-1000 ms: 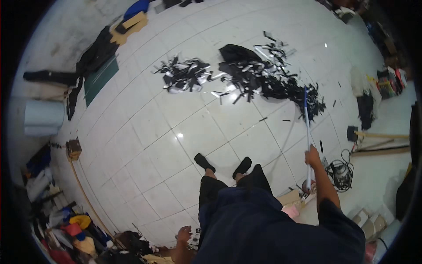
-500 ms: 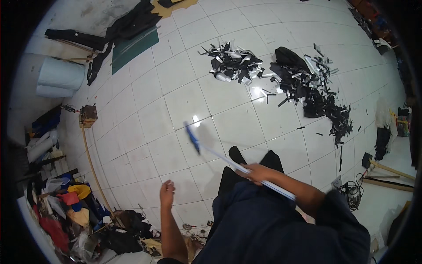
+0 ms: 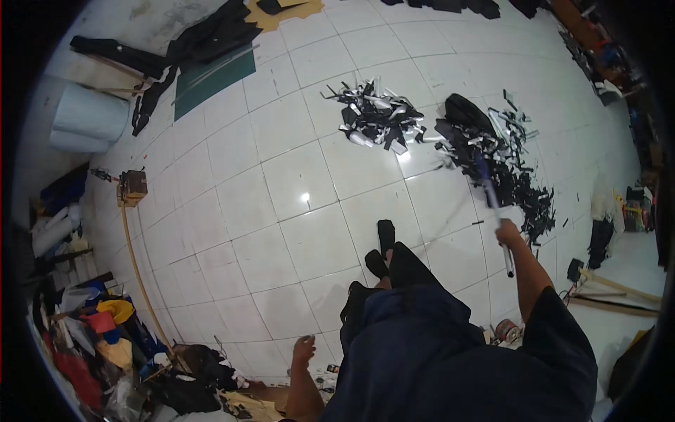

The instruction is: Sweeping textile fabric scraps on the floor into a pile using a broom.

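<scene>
Broom (image 3: 490,200) swung rightward into black scraps (image 3: 513,183), right hand (image 3: 508,231) gripping slim handle

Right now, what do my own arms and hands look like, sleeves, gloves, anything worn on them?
Both hands are bare, with no gloves. The right hand shows no ring or watch that can be made out, and its forearm is uncovered up to a short dark navy sleeve ending near the elbow. The left hand is bare too, its forearm uncovered as far as it shows; its sleeve is out of sight.
</scene>
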Demonstrator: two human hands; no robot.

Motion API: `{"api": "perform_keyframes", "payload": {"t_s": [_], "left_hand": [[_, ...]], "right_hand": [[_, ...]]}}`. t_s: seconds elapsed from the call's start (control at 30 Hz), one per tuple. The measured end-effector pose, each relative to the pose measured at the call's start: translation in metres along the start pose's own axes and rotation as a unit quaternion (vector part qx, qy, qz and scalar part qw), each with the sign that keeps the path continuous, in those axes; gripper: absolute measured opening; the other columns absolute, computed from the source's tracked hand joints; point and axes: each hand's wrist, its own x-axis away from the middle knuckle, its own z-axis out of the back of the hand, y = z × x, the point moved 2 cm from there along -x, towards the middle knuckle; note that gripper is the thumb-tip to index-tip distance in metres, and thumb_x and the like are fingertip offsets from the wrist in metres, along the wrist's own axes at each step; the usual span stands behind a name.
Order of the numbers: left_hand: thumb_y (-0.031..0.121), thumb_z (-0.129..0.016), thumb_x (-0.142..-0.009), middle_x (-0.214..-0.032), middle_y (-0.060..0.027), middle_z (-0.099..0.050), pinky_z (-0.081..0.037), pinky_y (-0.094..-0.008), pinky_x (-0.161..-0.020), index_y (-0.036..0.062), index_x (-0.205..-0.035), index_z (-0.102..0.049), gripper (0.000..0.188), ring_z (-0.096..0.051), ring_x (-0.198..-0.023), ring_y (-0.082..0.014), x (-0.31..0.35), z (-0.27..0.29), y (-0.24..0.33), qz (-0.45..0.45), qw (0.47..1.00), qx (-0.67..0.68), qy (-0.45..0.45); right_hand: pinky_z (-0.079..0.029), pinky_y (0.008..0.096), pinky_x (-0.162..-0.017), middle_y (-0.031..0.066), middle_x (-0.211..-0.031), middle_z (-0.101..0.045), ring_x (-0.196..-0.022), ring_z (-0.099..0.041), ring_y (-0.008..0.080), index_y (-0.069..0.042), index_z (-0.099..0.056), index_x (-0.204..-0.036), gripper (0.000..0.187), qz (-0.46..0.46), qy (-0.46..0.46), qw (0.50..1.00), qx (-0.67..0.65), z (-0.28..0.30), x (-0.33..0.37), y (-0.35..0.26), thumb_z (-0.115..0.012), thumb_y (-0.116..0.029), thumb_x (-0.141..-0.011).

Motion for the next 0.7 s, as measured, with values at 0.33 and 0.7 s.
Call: {"api": "perform_keyframes", "payload": {"t_s": [0.33,0.7], "left_hand": [[0.03,-0.058,-0.079,-0.092,-0.0116,-0.057,-0.043,-0.0276,-0.06,-0.0006,-0.114,-0.046,0.048,-0.054,-0.074,-0.0155,0.031,-0.019,0.1,-0.078,0.989,0.127,0.026],[0.029,-0.056,-0.08,-0.094,-0.012,-0.056,-0.043,-0.0273,-0.06,0.0002,-0.116,-0.045,0.047,-0.055,-0.077,-0.0168,-0.003,0.079,0.182,-0.086,0.991,0.094,0.035]], "right_hand": [[-0.046,0.0355,-0.052,0.0194,-0.068,-0.056,-0.05,-0.056,0.0233,-0.006,-0.032,-0.127,0.054,0.023,-0.184,0.965,-0.185,0.094,0.146,-0.182,-0.046,-0.01,-0.075],[-0.048,0.0333,-0.062,0.0147,-0.083,-0.06,-0.067,-0.057,0.0202,-0.004,-0.048,-0.117,0.047,0.276,-0.409,0.847,-0.196,-0.109,0.003,-0.505,-0.052,-0.018,-0.073]]}}
